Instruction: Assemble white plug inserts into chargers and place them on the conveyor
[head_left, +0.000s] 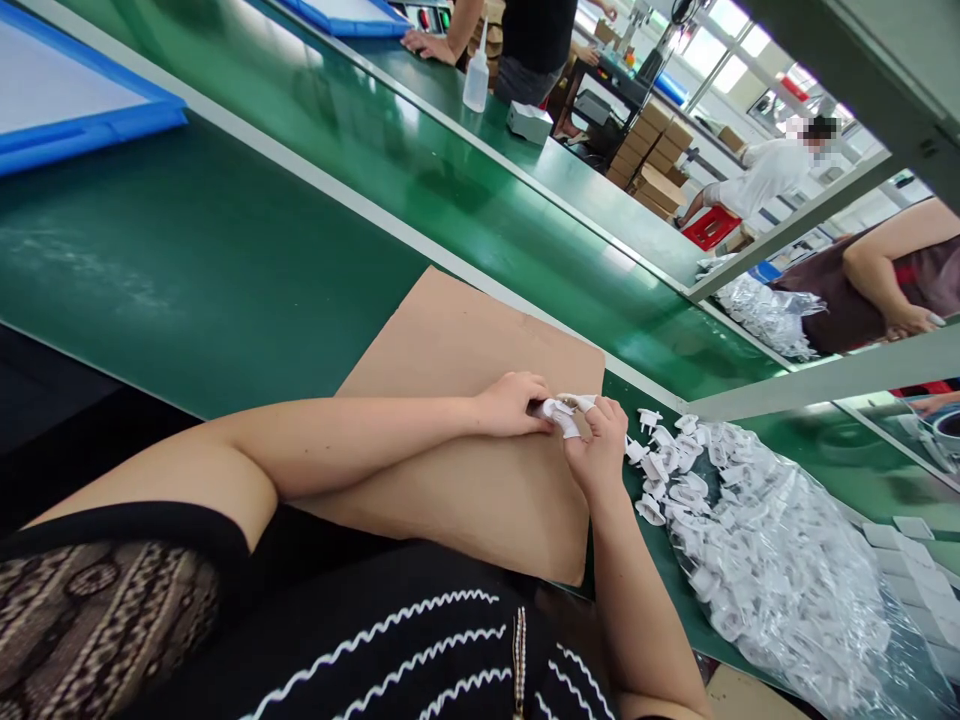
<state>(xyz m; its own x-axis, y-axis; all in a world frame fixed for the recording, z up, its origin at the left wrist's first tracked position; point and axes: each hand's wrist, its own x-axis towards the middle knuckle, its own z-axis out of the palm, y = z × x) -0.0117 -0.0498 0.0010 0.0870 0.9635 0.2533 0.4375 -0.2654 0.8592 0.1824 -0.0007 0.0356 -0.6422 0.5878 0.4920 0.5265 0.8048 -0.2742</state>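
Observation:
My left hand (pixel 510 402) and my right hand (pixel 602 445) meet over a brown cardboard sheet (pixel 450 350) on the green bench. Both pinch a small white plastic part (pixel 553 412) between their fingertips. White finger cots cover some fingertips of my right hand. Just right of my hands lies a pile of similar small white plastic parts (pixel 667 470), spilling from a clear plastic bag (pixel 787 580).
A green conveyor belt (pixel 420 170) runs past behind the cardboard. A blue-framed tray (pixel 67 95) sits far left. A squeeze bottle (pixel 476 75) and small grey box (pixel 529 122) stand across the belt, where other people work. Metal frame bars (pixel 817 385) cross on the right.

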